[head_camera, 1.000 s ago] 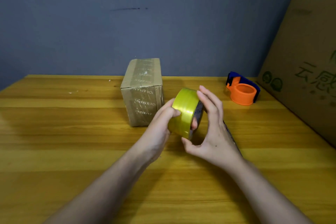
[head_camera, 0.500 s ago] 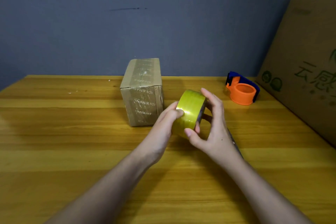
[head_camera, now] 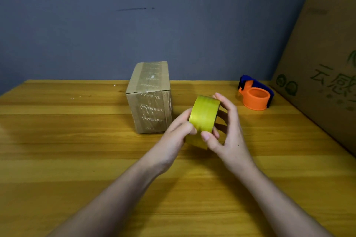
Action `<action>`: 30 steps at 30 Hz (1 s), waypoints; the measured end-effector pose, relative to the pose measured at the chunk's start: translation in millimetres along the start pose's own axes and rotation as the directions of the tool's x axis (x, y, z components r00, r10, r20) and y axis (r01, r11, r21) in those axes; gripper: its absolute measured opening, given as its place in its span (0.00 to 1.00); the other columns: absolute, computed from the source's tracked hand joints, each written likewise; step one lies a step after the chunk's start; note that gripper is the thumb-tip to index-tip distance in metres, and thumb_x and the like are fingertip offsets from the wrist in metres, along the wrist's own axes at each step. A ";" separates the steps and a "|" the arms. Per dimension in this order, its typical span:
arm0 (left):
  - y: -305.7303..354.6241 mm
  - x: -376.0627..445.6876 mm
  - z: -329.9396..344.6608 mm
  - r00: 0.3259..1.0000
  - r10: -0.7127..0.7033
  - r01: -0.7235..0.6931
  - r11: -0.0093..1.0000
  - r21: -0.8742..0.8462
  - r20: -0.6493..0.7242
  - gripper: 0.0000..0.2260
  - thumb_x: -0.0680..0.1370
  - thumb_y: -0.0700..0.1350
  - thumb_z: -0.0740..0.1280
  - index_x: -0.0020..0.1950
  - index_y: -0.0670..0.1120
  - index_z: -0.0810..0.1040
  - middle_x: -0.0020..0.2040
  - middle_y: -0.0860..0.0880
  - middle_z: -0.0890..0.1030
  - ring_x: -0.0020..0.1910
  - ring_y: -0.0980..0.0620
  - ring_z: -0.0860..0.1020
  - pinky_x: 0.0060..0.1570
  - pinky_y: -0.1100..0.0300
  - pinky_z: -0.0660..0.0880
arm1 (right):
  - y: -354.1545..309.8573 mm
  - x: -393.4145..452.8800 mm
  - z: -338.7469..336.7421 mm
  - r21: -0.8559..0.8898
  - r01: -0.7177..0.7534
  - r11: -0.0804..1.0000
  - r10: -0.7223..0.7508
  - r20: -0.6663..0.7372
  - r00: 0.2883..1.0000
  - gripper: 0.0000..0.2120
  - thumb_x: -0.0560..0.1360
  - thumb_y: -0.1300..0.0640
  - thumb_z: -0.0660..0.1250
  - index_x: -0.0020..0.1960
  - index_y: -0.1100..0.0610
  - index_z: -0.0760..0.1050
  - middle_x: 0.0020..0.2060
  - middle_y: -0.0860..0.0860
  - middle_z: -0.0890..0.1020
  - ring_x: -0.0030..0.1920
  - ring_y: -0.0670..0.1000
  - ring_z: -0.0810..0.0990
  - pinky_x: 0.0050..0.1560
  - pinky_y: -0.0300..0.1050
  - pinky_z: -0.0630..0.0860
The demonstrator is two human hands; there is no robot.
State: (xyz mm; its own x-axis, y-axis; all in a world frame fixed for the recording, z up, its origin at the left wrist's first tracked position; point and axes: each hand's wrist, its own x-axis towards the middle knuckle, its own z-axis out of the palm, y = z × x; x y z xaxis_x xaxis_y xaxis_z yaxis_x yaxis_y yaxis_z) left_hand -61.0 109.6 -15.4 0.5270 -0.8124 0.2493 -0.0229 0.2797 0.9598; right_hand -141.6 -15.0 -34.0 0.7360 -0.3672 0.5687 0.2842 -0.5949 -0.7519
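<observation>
A yellow roll of packing tape (head_camera: pixel 204 114) is held on edge above the wooden table (head_camera: pixel 77 150), a little right of centre. My left hand (head_camera: pixel 174 138) grips its left side, thumb on the tape's outer band. My right hand (head_camera: pixel 228 131) grips the right side, fingers curled over the top and thumb pressing the lower front. A small taped cardboard box (head_camera: pixel 149 98) stands just left of the roll, close to my left fingers.
An orange and blue tape dispenser (head_camera: pixel 255 93) sits at the back right of the table. Large cardboard cartons (head_camera: pixel 327 59) lean along the right edge. A grey-blue wall (head_camera: pixel 134 15) runs behind the table.
The roll has risen slightly and turned in my hands. My right thumb has slid from under the roll onto its front face, and the fingers have closed over the top.
</observation>
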 end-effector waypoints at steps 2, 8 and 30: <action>-1.1 0.1 -0.4 1.000 -0.006 0.006 1.000 -0.001 -0.006 0.25 0.64 0.45 0.60 0.60 0.41 0.75 0.45 0.40 0.80 0.48 0.42 0.76 0.54 0.47 0.71 | 1.6 0.1 0.1 0.023 -0.035 0.999 0.035 0.004 0.999 0.39 0.66 0.41 0.68 0.73 0.44 0.57 0.69 0.46 0.66 0.69 0.47 0.68 0.59 0.58 0.76; -3.0 0.6 -2.0 0.998 -0.019 0.019 1.000 0.006 -0.063 0.22 0.67 0.46 0.60 0.59 0.41 0.75 0.46 0.39 0.79 0.50 0.40 0.74 0.60 0.36 0.67 | 2.0 0.2 0.6 -0.058 0.014 0.998 -0.015 -0.020 1.000 0.38 0.66 0.41 0.68 0.73 0.45 0.58 0.68 0.47 0.66 0.69 0.47 0.68 0.59 0.58 0.76; 4.1 2.8 -1.0 0.994 -0.061 0.043 0.980 -0.197 -0.088 0.14 0.73 0.44 0.54 0.51 0.41 0.76 0.30 0.43 0.78 0.30 0.49 0.76 0.33 0.60 0.76 | -3.0 2.6 -5.9 -0.371 0.373 0.850 -0.330 0.176 0.927 0.41 0.64 0.47 0.74 0.71 0.50 0.58 0.73 0.53 0.59 0.75 0.55 0.60 0.72 0.50 0.64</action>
State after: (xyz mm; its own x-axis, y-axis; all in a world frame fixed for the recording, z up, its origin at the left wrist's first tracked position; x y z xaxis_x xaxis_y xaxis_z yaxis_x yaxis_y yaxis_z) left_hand -58.8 109.0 -10.9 0.6001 -0.7798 0.1782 0.1670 0.3400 0.9255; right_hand -144.2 -18.4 -28.4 0.6970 -0.0179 0.7168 0.2885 -0.9082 -0.3033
